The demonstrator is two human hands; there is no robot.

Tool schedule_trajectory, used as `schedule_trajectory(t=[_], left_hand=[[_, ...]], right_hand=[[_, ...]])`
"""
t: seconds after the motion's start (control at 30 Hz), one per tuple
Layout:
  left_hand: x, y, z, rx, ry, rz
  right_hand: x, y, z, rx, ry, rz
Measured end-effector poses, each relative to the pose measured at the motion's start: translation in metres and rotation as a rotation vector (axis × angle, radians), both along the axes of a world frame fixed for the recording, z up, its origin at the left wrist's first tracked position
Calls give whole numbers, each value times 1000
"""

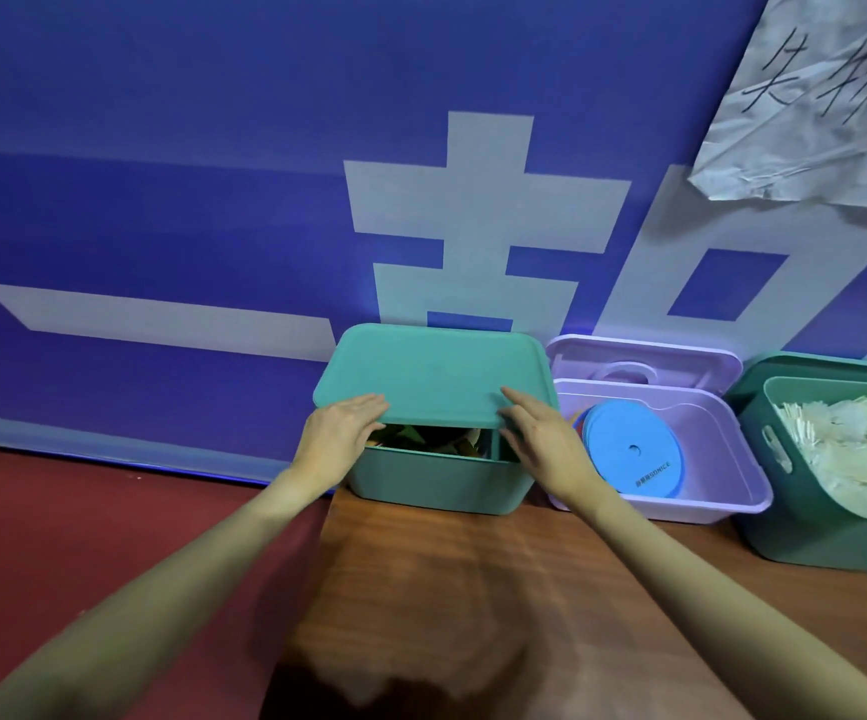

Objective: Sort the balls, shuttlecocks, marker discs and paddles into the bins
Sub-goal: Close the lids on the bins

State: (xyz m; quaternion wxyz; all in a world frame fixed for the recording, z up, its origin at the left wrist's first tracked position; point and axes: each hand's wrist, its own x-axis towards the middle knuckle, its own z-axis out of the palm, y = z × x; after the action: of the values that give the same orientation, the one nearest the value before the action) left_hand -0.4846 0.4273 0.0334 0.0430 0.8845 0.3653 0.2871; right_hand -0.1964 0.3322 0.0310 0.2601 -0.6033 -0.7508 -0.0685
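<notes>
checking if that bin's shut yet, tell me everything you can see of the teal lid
The teal lid is a smooth, plastic-looking rounded rectangle. It lies over the teal bin, not seated: a gap at the near edge shows the contents. The left hand and right hand touch its near corners.

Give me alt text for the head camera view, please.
Both hands, left hand and right hand, hold a teal lid over a teal bin on a wooden table; alongside, a lilac bin holds a blue marker disc.
</notes>
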Motion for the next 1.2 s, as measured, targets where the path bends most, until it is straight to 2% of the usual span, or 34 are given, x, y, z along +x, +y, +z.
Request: schedule_trajectory(t=[0.23, 0.4, 0.8, 0.97, 1.13, 1.2], left_hand=[[-5, -7, -18, -184, -74, 38], [-6, -6, -20, -201, -73, 22], [-15, -7, -26, -91, 61, -38], [-18, -6, -21, -51, 146, -78], [-20, -4, -16, 82, 244, -144], [-19, -4, -14, 72, 265, -136]], right_hand=[[-8, -18, -19, -2, -139, -24], [-8, -18, -22, -18, -164, -35], [-6, -17, -34, 26, -245, -17], [-1, -18, -35, 23, -304, 53], [-3, -15, -32, -30, -265, 40], [-4, -16, -32, -46, -256, 29]])
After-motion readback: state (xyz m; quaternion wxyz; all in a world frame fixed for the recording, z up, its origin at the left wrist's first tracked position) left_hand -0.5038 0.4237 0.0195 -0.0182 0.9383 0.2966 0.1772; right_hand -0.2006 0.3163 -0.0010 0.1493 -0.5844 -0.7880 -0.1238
